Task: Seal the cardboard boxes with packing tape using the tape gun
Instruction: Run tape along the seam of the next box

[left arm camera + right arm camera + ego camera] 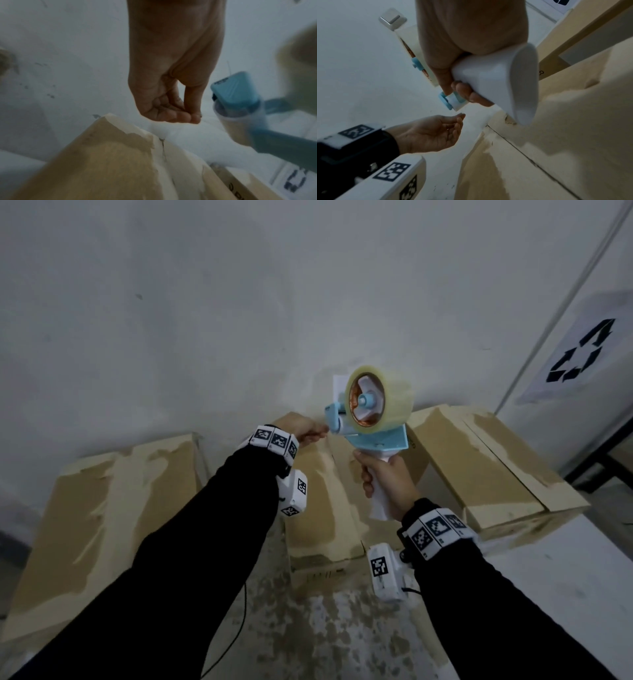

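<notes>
My right hand (390,484) grips the white handle (505,83) of a blue tape gun (373,436) and holds it upright in the air above the boxes. It carries a roll of clear tape (380,402). My left hand (301,429) is just left of the gun's front roller (236,121), thumb and fingertips (192,117) pinched together on the barely visible clear tape end. Three tan cardboard boxes with torn, whitish tops stand below: a left box (102,508), a middle box (322,508) under the hands, and a right box (496,460).
The boxes stand against a white wall on a worn, speckled table (342,628). A recycling sign (582,350) hangs on the panel at the right. A black cable (239,628) trails over the table. A white wall switch (392,20) is behind the gun.
</notes>
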